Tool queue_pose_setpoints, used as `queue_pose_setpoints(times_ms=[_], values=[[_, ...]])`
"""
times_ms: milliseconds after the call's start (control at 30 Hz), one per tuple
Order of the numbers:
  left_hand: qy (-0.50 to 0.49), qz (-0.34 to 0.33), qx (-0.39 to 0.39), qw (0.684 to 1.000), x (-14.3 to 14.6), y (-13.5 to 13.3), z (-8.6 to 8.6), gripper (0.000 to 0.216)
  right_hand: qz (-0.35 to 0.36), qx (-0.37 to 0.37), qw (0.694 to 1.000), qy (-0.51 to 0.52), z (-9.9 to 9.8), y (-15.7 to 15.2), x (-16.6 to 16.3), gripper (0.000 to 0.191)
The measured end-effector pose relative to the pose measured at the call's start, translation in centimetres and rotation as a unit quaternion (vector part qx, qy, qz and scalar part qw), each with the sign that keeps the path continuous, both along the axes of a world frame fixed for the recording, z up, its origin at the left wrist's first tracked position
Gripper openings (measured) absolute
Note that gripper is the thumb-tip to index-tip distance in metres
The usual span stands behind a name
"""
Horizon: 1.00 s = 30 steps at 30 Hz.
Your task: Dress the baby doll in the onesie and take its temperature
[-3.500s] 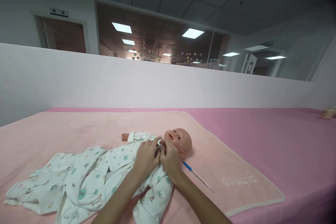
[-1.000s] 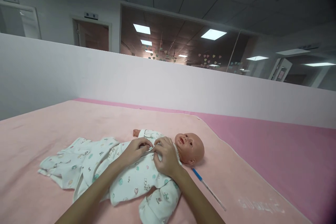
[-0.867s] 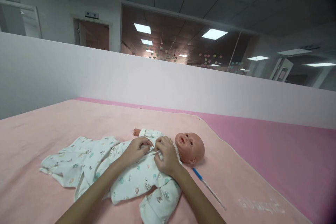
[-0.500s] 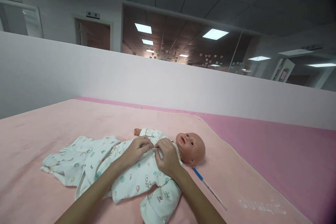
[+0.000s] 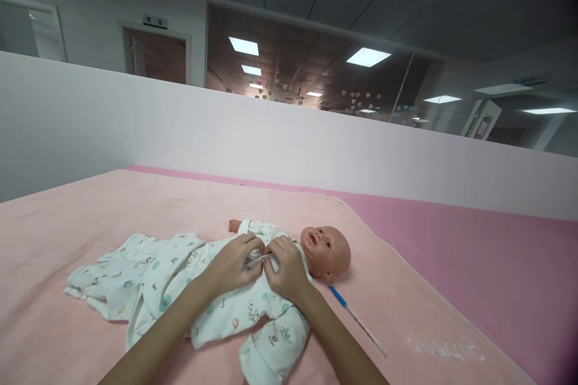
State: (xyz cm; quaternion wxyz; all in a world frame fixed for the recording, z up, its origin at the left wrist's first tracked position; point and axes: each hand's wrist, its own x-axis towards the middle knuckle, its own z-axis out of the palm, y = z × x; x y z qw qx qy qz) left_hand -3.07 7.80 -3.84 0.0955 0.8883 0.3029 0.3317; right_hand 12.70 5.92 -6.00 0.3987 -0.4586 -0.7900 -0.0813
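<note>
A baby doll [image 5: 329, 251] lies on its back, its head toward the right. It wears a white printed baby garment [image 5: 230, 316], the lower part spread flat to the left. Over the chest, my left hand [image 5: 235, 261] pinches a thin white tie [image 5: 255, 262] between thumb and fingers. Close beside it, my right hand [image 5: 285, 266] is closed at the same tie near the neckline, its fingertips almost touching the left ones. The near sleeve [image 5: 273, 343] lies bent toward me, and the doll's small hand [image 5: 233, 225] sticks out of the far sleeve.
A thin stick with a blue end [image 5: 356, 320] lies right of the doll's head. Under everything is a peach blanket [image 5: 419, 289] on a pink surface [image 5: 474, 240]. A white partition [image 5: 289, 144] stands behind, with windows and a doorway beyond.
My left hand has turned a little, and more of the white tie shows between both hands. My right hand stays nearly in place. The whole view has shifted slightly.
</note>
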Motion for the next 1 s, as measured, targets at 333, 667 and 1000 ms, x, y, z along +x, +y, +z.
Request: queue_pose_setpoints(times_ms=[333,667,1000], values=[[0.02,0.007,0.029,0.999,0.18,0.22,-0.37,0.01,-0.001,-0.003,1.0,-0.012,-0.02,-0.02,0.01,0.01],[0.026,0.022,-0.001,0.999,0.57,0.41,-0.81,0.01,0.002,0.004,1.0,-0.021,-0.01,0.1,0.08,0.01],[0.003,0.011,-0.042,0.999,0.56,0.22,-0.63,0.007,-0.003,-0.002,1.0,-0.02,0.02,-0.04,-0.02,0.007]])
